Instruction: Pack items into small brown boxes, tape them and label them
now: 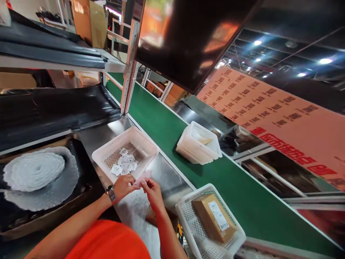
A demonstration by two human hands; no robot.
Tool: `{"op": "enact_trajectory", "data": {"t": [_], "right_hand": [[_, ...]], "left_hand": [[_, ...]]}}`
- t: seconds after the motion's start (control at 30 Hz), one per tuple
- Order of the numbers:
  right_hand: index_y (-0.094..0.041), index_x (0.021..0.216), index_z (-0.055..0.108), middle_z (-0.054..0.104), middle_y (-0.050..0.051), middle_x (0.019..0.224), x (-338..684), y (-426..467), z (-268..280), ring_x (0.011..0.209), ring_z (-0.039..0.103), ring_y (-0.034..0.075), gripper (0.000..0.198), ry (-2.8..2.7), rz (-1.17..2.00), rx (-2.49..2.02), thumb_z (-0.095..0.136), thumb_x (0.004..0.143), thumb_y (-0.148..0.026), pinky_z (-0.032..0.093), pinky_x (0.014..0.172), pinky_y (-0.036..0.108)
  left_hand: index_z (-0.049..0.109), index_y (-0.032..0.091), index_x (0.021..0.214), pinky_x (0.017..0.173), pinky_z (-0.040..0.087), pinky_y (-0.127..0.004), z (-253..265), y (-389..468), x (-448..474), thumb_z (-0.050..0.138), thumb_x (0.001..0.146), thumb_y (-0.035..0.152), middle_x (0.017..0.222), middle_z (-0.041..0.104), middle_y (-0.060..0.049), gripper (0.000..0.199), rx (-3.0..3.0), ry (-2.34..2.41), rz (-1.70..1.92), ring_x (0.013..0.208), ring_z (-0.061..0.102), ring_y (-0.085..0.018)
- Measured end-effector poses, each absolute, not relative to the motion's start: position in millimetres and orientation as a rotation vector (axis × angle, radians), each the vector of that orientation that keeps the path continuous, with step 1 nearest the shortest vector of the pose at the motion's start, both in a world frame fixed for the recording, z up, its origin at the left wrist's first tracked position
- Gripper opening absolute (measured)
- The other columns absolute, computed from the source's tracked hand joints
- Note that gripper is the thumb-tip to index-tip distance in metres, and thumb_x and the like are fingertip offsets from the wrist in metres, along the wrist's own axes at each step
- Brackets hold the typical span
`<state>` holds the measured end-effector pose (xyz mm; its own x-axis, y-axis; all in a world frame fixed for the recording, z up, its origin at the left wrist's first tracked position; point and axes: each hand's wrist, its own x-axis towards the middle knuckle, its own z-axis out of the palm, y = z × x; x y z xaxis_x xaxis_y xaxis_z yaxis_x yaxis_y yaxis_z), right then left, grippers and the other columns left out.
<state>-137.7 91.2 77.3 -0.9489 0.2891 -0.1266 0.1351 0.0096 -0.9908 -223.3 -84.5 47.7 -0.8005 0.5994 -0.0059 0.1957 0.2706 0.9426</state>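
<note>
My left hand (124,186), with a metal watch (110,193) on its wrist, is closed in a pinch just in front of a white plastic basket (101,158). Fingertips of my right hand (153,190) meet it, also pinched. Between them is something thin and pale, too small and blurred to name. Several small white printed packets (126,162) lie in a loose pile on the basket's mesh floor. The basket stands on a metal worktop (168,172), beyond my hands.
A green conveyor belt (159,124) runs diagonally past the worktop, carrying stacked white baskets (198,144). Nearer right, another basket (207,190) holds a labelled cardboard box (212,217). Bubble wrap roll (35,169) lies at left. A shelf post (130,68) and screen (185,43) stand ahead.
</note>
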Motion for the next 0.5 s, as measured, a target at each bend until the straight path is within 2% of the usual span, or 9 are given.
{"op": "enact_trajectory", "data": {"t": [0.07,0.13,0.2,0.27,0.33,0.37,0.43,0.5], "right_hand": [[-0.022,0.075,0.078,0.067,-0.002,0.069,-142,93,81,0.066,0.050,0.014,0.047,-2.130,2.106,-0.465,0.091,0.081,-0.067,0.041,0.065,0.030],[-0.023,0.079,0.080,0.062,-0.004,0.067,-148,95,87,0.064,0.047,0.013,0.043,-2.027,2.172,-0.528,0.093,0.080,-0.064,0.039,0.064,0.029],[-0.023,0.091,0.083,0.065,-0.005,0.071,-154,95,94,0.062,0.045,0.011,0.039,-1.874,2.267,-0.610,0.096,0.076,-0.057,0.039,0.063,0.028],[-0.025,0.105,0.085,0.073,-0.004,0.082,-160,93,100,0.061,0.045,0.010,0.045,-1.740,2.349,-0.679,0.099,0.070,-0.049,0.041,0.063,0.027],[-0.026,0.113,0.084,0.076,-0.003,0.087,-164,90,106,0.061,0.047,0.010,0.051,-1.665,2.417,-0.711,0.100,0.067,-0.044,0.042,0.062,0.027],[-0.025,0.113,0.084,0.076,-0.003,0.086,-165,87,108,0.061,0.048,0.010,0.052,-1.650,2.450,-0.711,0.100,0.067,-0.043,0.042,0.062,0.027],[-0.023,0.110,0.085,0.073,-0.004,0.079,-167,84,111,0.061,0.049,0.011,0.049,-1.646,2.483,-0.695,0.100,0.069,-0.046,0.042,0.061,0.027],[-0.021,0.101,0.085,0.070,-0.004,0.074,-167,83,111,0.060,0.048,0.010,0.044,-1.683,2.452,-0.691,0.101,0.070,-0.048,0.041,0.060,0.027]], "left_hand": [[0.068,0.026,0.064,0.097,0.055,-0.042,47,-89,-232,0.084,0.080,0.063,0.091,0.082,-0.009,0.043,0.628,2.155,1.630,0.092,0.072,-0.029],[0.076,0.026,0.074,0.095,0.058,-0.042,47,-96,-242,0.084,0.076,0.072,0.099,0.085,-0.011,0.047,0.451,2.140,1.714,0.098,0.075,-0.031],[0.078,0.023,0.075,0.082,0.060,-0.040,47,-101,-248,0.074,0.077,0.089,0.094,0.085,-0.014,0.066,0.298,1.991,1.661,0.093,0.076,-0.032],[0.078,0.020,0.072,0.071,0.058,-0.037,48,-103,-250,0.055,0.079,0.103,0.087,0.083,-0.017,0.087,0.265,1.648,1.506,0.086,0.076,-0.031],[0.082,0.019,0.080,0.071,0.058,-0.036,49,-100,-246,0.044,0.082,0.108,0.093,0.085,-0.018,0.096,0.275,1.286,1.454,0.091,0.078,-0.031],[0.083,0.020,0.089,0.075,0.059,-0.036,49,-97,-243,0.047,0.082,0.107,0.099,0.086,-0.017,0.094,0.261,1.163,1.505,0.097,0.079,-0.030],[0.082,0.022,0.101,0.082,0.062,-0.036,49,-87,-239,0.066,0.081,0.097,0.109,0.086,-0.015,0.079,0.170,1.052,1.699,0.106,0.079,-0.030],[0.079,0.022,0.103,0.083,0.064,-0.038,49,-76,-239,0.081,0.077,0.082,0.108,0.086,-0.014,0.065,0.041,1.060,1.852,0.106,0.080,-0.031]]}}
